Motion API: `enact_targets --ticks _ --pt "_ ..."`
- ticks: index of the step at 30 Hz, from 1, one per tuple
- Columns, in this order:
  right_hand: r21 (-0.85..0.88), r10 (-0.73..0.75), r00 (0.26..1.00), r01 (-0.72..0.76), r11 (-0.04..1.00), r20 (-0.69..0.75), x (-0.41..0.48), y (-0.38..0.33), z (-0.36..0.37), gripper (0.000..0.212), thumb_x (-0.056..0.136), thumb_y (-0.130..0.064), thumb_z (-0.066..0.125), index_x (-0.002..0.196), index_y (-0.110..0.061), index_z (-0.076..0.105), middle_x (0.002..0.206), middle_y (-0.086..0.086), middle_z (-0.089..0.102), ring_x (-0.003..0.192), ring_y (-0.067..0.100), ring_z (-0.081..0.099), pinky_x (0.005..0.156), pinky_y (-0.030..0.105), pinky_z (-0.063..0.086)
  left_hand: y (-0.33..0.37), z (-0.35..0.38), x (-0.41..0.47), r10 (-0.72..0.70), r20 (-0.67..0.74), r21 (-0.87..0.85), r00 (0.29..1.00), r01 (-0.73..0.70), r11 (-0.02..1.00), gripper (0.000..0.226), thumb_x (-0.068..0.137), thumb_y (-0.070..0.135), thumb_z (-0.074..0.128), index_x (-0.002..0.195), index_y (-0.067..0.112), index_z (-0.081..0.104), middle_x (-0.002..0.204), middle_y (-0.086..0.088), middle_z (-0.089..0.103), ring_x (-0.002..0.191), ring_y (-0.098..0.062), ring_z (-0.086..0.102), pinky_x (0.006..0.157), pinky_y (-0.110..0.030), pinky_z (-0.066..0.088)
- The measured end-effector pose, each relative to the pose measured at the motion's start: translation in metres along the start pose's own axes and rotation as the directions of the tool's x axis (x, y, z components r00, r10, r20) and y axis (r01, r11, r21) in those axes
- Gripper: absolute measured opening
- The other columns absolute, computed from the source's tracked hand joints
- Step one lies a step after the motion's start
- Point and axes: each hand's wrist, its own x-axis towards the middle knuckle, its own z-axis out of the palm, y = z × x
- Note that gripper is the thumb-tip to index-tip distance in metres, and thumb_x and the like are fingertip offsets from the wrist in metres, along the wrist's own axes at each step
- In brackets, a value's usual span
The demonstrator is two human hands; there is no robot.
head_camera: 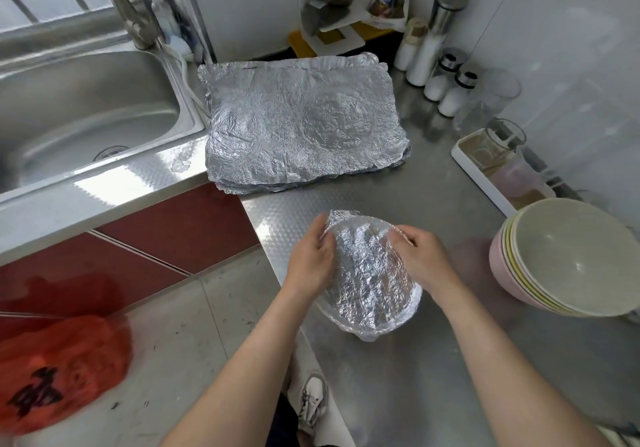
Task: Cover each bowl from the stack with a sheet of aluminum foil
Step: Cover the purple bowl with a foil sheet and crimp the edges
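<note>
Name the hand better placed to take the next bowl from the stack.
Right. The right hand presses the foil-wrapped bowl on the side nearer the bowl stack; the left hand is on the far side.

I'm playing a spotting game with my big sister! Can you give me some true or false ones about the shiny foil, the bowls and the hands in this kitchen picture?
1. Both hands are on a foil-wrapped bowl. True: the left hand and right hand press the foil at its sides.
2. The stack of bowls sits inside the sink. False: it stands on the counter by the person's right arm; the sink is far left.
3. A pile of flat foil sheets lies on the counter beyond the hands. True.
4. The top bowl of the stack is already covered in foil. False: it is bare, its pale inside showing.
5. An orange bag lies on the floor. True.
</note>
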Motion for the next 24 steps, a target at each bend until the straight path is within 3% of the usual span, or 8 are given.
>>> enact_targets --ticks 2,3,5,8,13,18,21,24 --pt "0.057 0.006 1.000 -0.006 0.998 0.007 0.000 -0.001 -0.001 0.020 0.096 -0.030 0.056 0.102 -0.018 0.070 0.078 -0.021 0.064 0.073 -0.004 0.055 0.071 0.020 0.041 -0.001 -0.002 0.001 0.015 -0.076 0.095 0.997 -0.008 0.995 0.050 0.101 0.027 0.049 0.149 0.018 0.035 0.148 -0.001 0.045 0.132 -0.012 0.043 0.100 -0.019 0.030" --pt "0.085 0.008 1.000 -0.008 0.996 0.005 0.001 -0.004 -0.003 0.025 0.095 -0.029 0.057 0.115 -0.019 0.068 0.097 -0.015 0.068 0.089 0.000 0.059 0.080 0.019 0.043 -0.001 -0.002 0.001 0.030 -0.135 0.134 0.990 -0.012 0.991 0.050 0.100 0.029 0.052 0.147 0.017 0.039 0.143 -0.003 0.051 0.128 -0.015 0.048 0.097 -0.021 0.034" --pt "0.091 -0.032 0.999 0.029 0.995 0.024 0.007 -0.015 -0.003 0.031 0.095 -0.027 0.057 0.125 -0.021 0.062 0.114 -0.011 0.065 0.104 0.003 0.058 0.090 0.018 0.043 -0.001 0.000 -0.001 0.058 -0.210 0.169 0.976 -0.022 0.985 0.047 0.098 0.030 0.055 0.142 0.017 0.047 0.132 -0.006 0.061 0.120 -0.018 0.056 0.089 -0.019 0.036" --pt "0.042 -0.094 0.992 0.090 0.995 0.085 0.014 -0.028 0.002 0.027 0.096 -0.023 0.056 0.122 -0.023 0.065 0.116 -0.010 0.064 0.105 0.002 0.058 0.089 0.012 0.043 0.003 0.004 0.000 0.114 -0.203 0.244 0.973 -0.062 0.968 0.037 0.099 0.024 0.053 0.134 0.016 0.057 0.125 -0.003 0.066 0.115 -0.017 0.059 0.078 -0.009 0.030" --pt "0.051 -0.120 0.992 0.118 0.992 0.043 0.016 -0.027 0.009 0.025 0.096 -0.016 0.057 0.117 -0.014 0.068 0.107 -0.009 0.065 0.100 0.003 0.060 0.077 -0.003 0.039 0.009 0.002 0.007 0.152 -0.135 0.279 0.979 -0.109 0.954 0.028 0.095 0.015 0.048 0.109 0.018 0.072 0.089 0.005 0.071 0.084 -0.013 0.062 0.063 -0.018 0.032" --pt "-0.007 -0.114 0.993 0.114 0.993 0.022 0.014 -0.026 0.013 0.024 0.095 -0.023 0.058 0.116 -0.017 0.069 0.101 -0.012 0.066 0.097 0.004 0.060 0.083 0.014 0.042 0.011 0.001 0.010 0.105 -0.066 0.203 0.992 -0.090 0.975 0.024 0.097 0.020 0.050 0.104 0.016 0.072 0.092 0.004 0.071 0.085 -0.011 0.060 0.068 -0.023 0.036" --pt "-0.023 -0.094 0.993 0.097 0.995 0.077 0.014 -0.027 0.009 0.022 0.096 -0.026 0.055 0.116 -0.021 0.065 0.097 -0.012 0.065 0.089 0.006 0.059 0.079 0.021 0.042 0.013 -0.003 0.014 0.124 0.012 0.208 0.992 -0.124 0.970 0.026 0.101 0.026 0.048 0.097 0.011 0.069 0.085 -0.002 0.069 0.076 -0.014 0.058 0.064 -0.029 0.039" --pt "-0.106 -0.068 0.979 0.089 0.990 0.194 0.020 -0.030 0.000 0.034 0.097 -0.032 0.053 0.131 -0.027 0.055 0.117 -0.012 0.060 0.108 0.005 0.054 0.089 0.022 0.040 0.016 -0.003 0.022 0.198 0.056 0.279 0.979 -0.205 0.938 0.031 0.101 0.025 0.049 0.093 0.003 0.068 0.085 -0.012 0.068 0.075 -0.024 0.059 0.068 -0.036 0.043"
